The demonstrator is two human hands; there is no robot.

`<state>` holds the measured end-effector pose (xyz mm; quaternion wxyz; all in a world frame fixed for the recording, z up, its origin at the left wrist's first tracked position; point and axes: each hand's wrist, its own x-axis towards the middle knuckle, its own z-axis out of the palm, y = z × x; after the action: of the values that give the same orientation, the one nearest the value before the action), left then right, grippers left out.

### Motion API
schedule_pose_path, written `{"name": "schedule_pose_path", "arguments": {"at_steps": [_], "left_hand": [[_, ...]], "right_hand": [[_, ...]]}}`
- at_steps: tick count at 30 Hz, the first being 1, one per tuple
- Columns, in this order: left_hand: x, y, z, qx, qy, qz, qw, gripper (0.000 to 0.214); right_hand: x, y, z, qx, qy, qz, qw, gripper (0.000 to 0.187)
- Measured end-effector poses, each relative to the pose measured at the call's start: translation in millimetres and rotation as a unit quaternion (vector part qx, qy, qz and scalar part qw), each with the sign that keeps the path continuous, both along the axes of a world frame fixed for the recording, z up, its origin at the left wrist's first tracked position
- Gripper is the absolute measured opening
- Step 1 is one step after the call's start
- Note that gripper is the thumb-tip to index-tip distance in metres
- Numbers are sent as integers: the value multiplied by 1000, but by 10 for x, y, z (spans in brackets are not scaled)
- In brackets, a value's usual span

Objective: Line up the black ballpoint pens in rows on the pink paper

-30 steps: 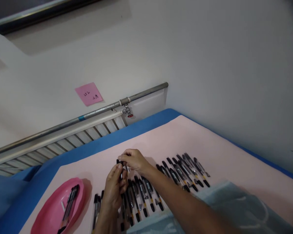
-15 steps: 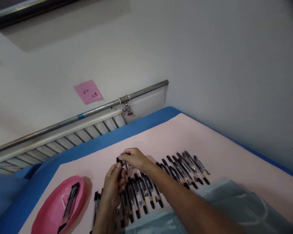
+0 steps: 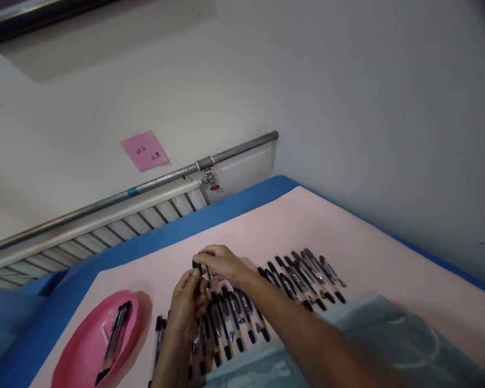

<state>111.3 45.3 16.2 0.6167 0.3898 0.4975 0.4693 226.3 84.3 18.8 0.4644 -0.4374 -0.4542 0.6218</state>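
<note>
My left hand [image 3: 187, 303] is closed, thumb and fingers pinching a pen whose black end [image 3: 196, 265] shows above the fingertips. Pressed close from the other side, my right hand [image 3: 223, 265] also has its fingers closed on that black end. A thin dark piece shows below my right fingers; I cannot make out whether it belongs to the same pen. Most of the pen is hidden by the fingers. Under both hands and forearms lies a row of black-capped clear pens [image 3: 234, 304]. A second group of pens [image 3: 303, 277] lies to the right of my right forearm.
A pink plastic bowl [image 3: 75, 339] at the left holds several pens [image 3: 117, 337] and a small white stick. Pink paper covers the blue table [image 3: 267, 192]. Behind it are a radiator [image 3: 117, 234], a metal pipe [image 3: 242, 148] and a wall with a pink note [image 3: 144, 151].
My right fingers have shifted slightly left over the pen's black end. My left hand stays nearly in place, and the pens on the table lie as before.
</note>
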Motion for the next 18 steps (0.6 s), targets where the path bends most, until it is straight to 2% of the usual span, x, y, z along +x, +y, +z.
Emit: {"name": "schedule_pose_path", "arguments": {"at_steps": [3, 8, 13, 18], "left_hand": [[2, 1, -10, 4, 6, -1, 1000, 33], [-15, 14, -44, 8, 3, -6, 1000, 33], [-21, 13, -28, 5, 13, -2, 1000, 33], [-37, 6, -5, -24, 17, -50, 998, 36]], "right_hand": [[-2, 13, -16, 45, -27, -27, 998, 12], [-7, 13, -4, 20, -11, 0, 1000, 12], [-38, 17, -34, 42, -38, -37, 998, 13], [121, 103, 1, 19, 37, -98, 994, 12]]}}
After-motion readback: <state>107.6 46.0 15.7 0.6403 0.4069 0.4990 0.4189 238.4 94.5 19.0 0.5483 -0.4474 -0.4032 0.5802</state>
